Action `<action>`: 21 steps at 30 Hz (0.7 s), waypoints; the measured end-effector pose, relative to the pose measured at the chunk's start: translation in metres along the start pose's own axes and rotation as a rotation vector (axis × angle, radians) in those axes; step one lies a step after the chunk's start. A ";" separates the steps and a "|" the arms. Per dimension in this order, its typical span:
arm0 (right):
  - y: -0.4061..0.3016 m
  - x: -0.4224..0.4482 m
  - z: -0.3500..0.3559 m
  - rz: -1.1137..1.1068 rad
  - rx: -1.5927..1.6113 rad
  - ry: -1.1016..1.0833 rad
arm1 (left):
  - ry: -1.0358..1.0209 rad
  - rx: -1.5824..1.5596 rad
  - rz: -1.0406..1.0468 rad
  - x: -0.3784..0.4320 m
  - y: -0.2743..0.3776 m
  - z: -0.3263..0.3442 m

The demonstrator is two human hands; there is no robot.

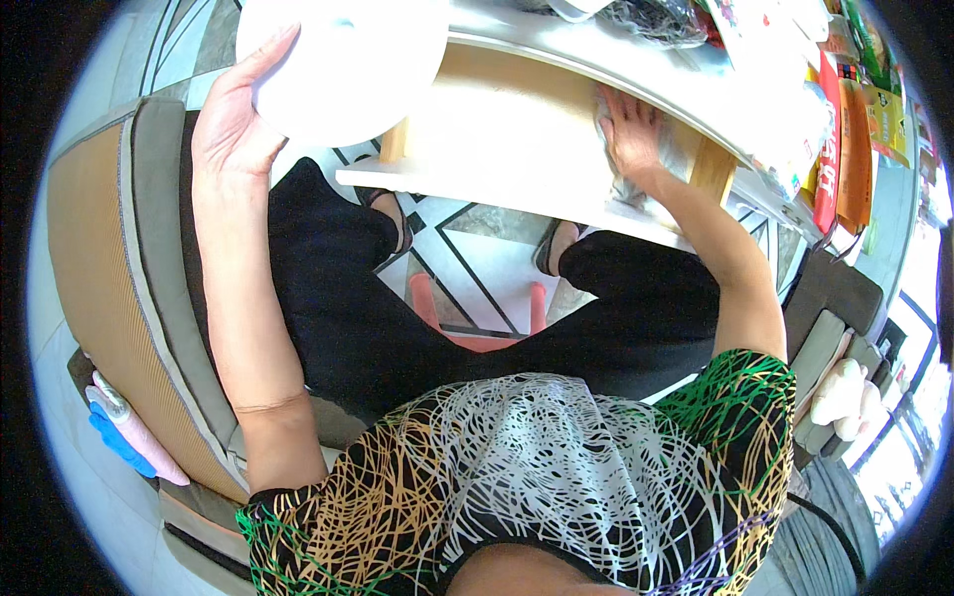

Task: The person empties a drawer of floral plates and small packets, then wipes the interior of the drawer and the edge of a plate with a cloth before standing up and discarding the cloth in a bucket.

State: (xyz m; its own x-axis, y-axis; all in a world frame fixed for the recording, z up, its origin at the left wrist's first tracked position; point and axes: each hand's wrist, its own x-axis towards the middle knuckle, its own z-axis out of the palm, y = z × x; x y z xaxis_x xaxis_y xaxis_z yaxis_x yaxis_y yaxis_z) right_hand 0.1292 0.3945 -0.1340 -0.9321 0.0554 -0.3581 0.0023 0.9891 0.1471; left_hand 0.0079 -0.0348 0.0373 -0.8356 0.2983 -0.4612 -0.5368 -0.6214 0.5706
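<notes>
My left hand (pixel 242 123) grips the rim of a white round dish or lid (pixel 343 82), thumb on its upper face. Glare washes out the dish's detail, and the picture's top edge cuts it off. My right hand (pixel 633 138) reaches beneath the white tabletop (pixel 522 56) into the shelf space. Its fingers are spread, and the palm lies on a clear plastic bag (pixel 630 192); what the bag holds is unclear. Below the tabletop runs the white lower shelf (pixel 507 167), between two wooden posts (pixel 712 171).
Dark plastic wrapping (pixel 652 22) lies on the tabletop. Red packets (pixel 826 149) and orange packets (pixel 855 156) crowd its right end. A cushioned seat (pixel 93 246) stands to my left. Between my legs is a pink plastic stool (pixel 488 343) on the tiled floor (pixel 477 231).
</notes>
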 end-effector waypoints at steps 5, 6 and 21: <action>-0.024 -0.005 0.013 -0.043 -0.026 0.170 | 0.011 -0.087 0.025 -0.003 0.010 -0.004; -0.035 0.003 0.009 -0.157 0.004 0.172 | 0.020 -0.079 0.034 -0.005 0.015 -0.007; -0.157 0.038 -0.008 -0.991 0.223 0.196 | 0.064 -0.081 -0.067 0.003 -0.001 0.005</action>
State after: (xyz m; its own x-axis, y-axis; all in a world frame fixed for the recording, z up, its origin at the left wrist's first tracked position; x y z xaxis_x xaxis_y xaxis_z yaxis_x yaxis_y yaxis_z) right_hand 0.0907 0.2402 -0.1637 -0.5946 -0.8014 -0.0657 -0.7503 0.5824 -0.3128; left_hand 0.0055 -0.0297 0.0391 -0.7874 0.2962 -0.5406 -0.5782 -0.6589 0.4811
